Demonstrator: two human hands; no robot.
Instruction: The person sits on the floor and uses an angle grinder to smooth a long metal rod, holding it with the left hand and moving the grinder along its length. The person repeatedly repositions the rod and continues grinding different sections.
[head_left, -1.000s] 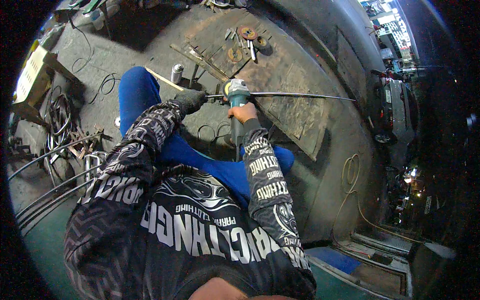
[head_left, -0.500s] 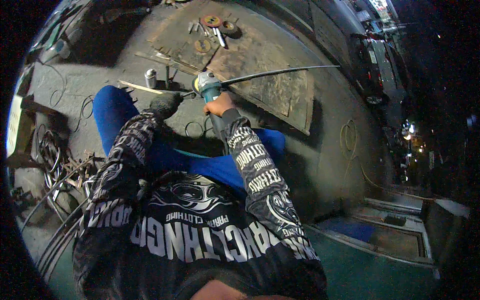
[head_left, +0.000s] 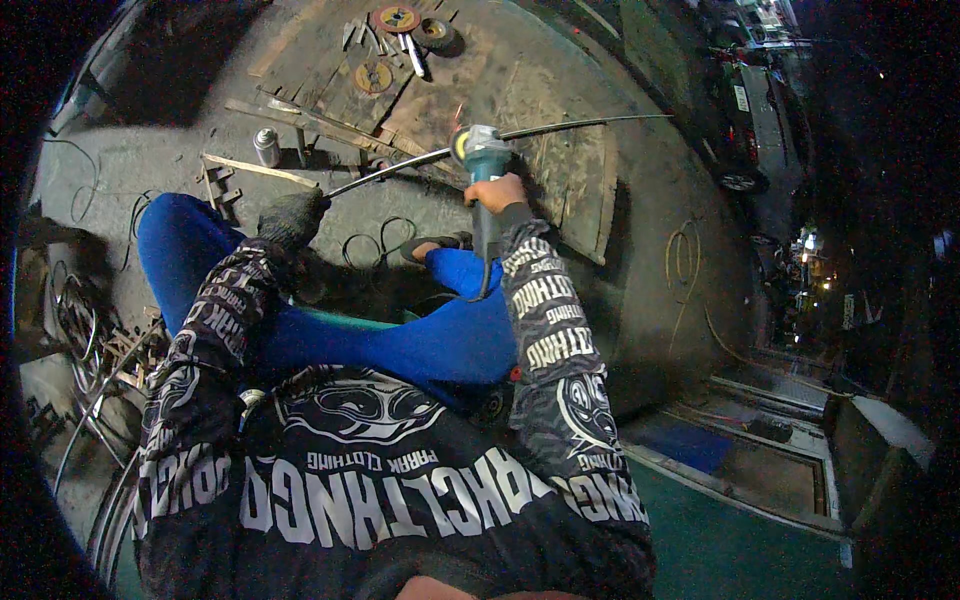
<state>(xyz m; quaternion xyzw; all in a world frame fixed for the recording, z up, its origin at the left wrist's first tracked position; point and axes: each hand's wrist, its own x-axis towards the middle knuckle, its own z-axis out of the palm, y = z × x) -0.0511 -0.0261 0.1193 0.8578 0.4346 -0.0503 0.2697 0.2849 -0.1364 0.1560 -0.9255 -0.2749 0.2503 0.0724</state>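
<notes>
My left hand (head_left: pixel 290 217), in a dark knit glove, is closed around the near end of a long thin metal rod (head_left: pixel 400 168). The rod slants away to the right over a worn wooden board. Bare and wrapped round the body of a teal and grey angle grinder (head_left: pixel 486 160), my right hand (head_left: pixel 497 192) holds the tool upright across the rod. A yellowish disc (head_left: pixel 461 145) shows at the grinder's head beside the rod, with a faint orange streak just above it. Whether disc and rod touch is hard to make out.
On the wooden board (head_left: pixel 540 190) lie a red-rimmed disc (head_left: pixel 396 18), a tan disc (head_left: pixel 373 77) and small metal pieces. A spray can (head_left: pixel 266 147) stands left of it. Scrap metal (head_left: pixel 125 350) piles up at left. A hose (head_left: pixel 684 250) coils on the right floor.
The grinder and my right hand have moved right along the rod. My left hand has shifted left and slightly nearer with the rod's end. The whole view has also shifted a little.
</notes>
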